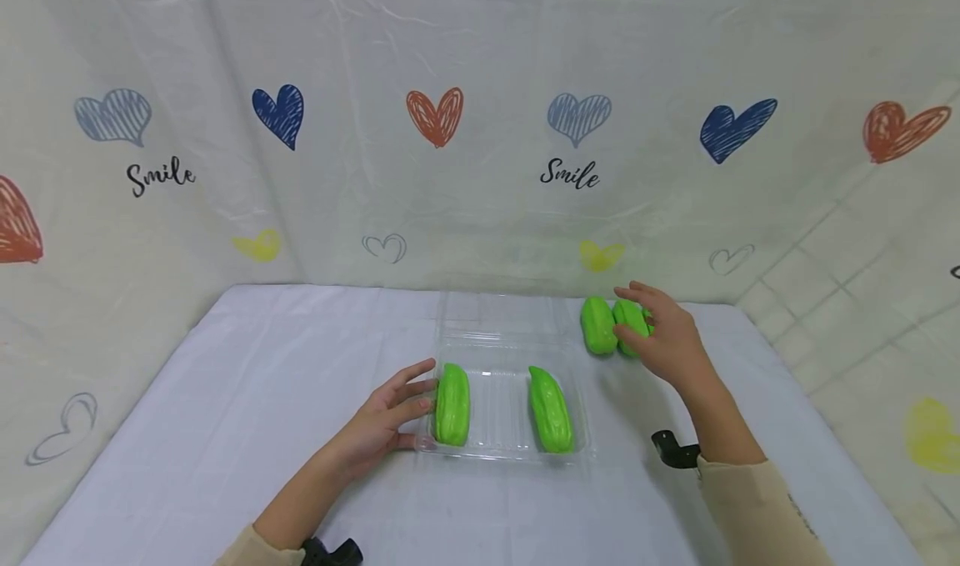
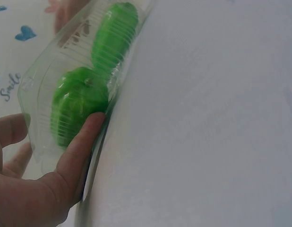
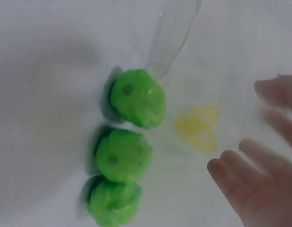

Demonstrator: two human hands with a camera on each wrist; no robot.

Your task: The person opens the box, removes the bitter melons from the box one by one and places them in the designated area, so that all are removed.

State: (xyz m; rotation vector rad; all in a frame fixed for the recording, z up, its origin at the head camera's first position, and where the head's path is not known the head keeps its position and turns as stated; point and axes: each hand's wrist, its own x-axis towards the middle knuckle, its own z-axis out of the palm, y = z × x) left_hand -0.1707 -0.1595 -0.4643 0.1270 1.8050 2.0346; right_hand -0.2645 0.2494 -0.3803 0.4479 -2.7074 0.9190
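Observation:
A clear plastic clamshell box [image 1: 495, 451] stands with its lid raised at the back. Two green ribbed gourd-like vegetables lie inside, a left one [image 1: 452, 405] along the left wall and a right one [image 1: 551, 410] toward the right wall. My left hand [image 1: 386, 423] touches the box's left side with spread fingers; in the left wrist view the thumb [image 2: 80, 153] lies against its wall. Over the back right, my right hand [image 1: 663, 337] hovers with parted fingers, holding nothing. Beneath and beside it are three more such vegetables [image 3: 138, 98], lined up side by side.
The box's transparent lid [image 1: 502, 318] reaches toward the back edge of the white-clothed table [image 1: 300, 366]. Behind the table hangs a curtain [image 1: 480, 191] printed with hearts. Dark camera mounts [image 1: 675, 451] sit on both wrists.

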